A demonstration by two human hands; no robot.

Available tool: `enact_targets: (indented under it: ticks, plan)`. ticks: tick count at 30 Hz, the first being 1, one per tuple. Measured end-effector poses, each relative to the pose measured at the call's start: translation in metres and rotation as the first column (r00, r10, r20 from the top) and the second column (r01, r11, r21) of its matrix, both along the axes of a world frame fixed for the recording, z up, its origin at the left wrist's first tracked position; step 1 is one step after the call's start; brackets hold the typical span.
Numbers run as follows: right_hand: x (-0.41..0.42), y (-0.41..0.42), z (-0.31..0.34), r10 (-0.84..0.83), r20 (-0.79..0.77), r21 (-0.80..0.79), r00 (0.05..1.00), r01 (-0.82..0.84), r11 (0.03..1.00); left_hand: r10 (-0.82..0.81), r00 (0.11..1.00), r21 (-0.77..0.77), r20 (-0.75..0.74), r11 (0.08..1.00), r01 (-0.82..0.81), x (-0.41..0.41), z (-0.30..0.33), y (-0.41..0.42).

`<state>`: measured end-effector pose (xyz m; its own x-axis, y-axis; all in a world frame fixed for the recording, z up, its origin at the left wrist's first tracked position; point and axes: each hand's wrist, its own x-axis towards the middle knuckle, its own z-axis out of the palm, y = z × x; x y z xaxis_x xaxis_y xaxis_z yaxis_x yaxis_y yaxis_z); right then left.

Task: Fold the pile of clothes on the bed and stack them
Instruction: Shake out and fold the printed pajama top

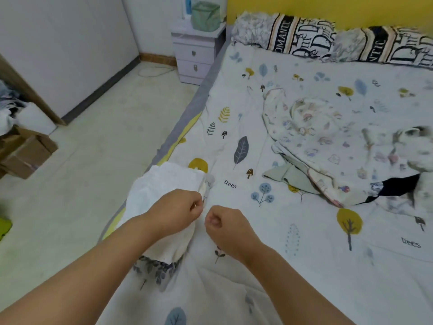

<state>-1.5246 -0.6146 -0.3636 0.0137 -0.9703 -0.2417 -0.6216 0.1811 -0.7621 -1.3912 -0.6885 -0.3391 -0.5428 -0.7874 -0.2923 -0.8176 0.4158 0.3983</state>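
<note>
A folded white garment (161, 191) lies near the left edge of the bed (293, 231), on the leaf-print sheet. My left hand (174, 211) rests over its right side with the fingers curled; whether they pinch the cloth I cannot tell. My right hand (223, 227) hovers just right of the garment, curled into a loose fist with nothing visible in it. The unfolded pile of clothes (339, 146) sits at the right: a pale cartoon-print piece on top, a light green piece (290, 175) and a dark piece (396, 187) under it.
Two patterned pillows (328, 41) line the yellow headboard wall. A lilac nightstand (195, 55) with a green basket stands left of the bed. Cardboard boxes (23, 151) and loose cloth sit on the floor at the far left.
</note>
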Motion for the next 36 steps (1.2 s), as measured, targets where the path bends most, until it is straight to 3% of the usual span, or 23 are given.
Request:
enact_targets:
  ticks: [5, 16, 30, 36]
  plan:
    - [-0.054, 0.037, 0.007, 0.004, -0.096, 0.124, 0.995, 0.008, 0.992, -0.053, 0.998, 0.116, 0.033, 0.992, 0.049, -0.043, -0.001, 0.027]
    - [-0.198, 0.114, 0.015, -0.232, -0.156, 0.198, 0.96, 0.26, 0.945, -0.121, 0.993, 0.244, -0.017, 0.962, 0.121, -0.177, 0.0, 0.081]
    - [-0.392, 0.12, -0.013, -0.39, -0.237, 0.185, 0.89, 0.436, 0.881, -0.055, 0.997, 0.2, -0.047, 0.978, 0.063, -0.353, -0.043, 0.09]
    - [-0.447, 0.09, -0.04, -0.414, -0.277, 0.166, 0.867, 0.467, 0.869, -0.054, 0.999, 0.058, 0.003, 0.997, 0.053, -0.408, -0.083, 0.067]
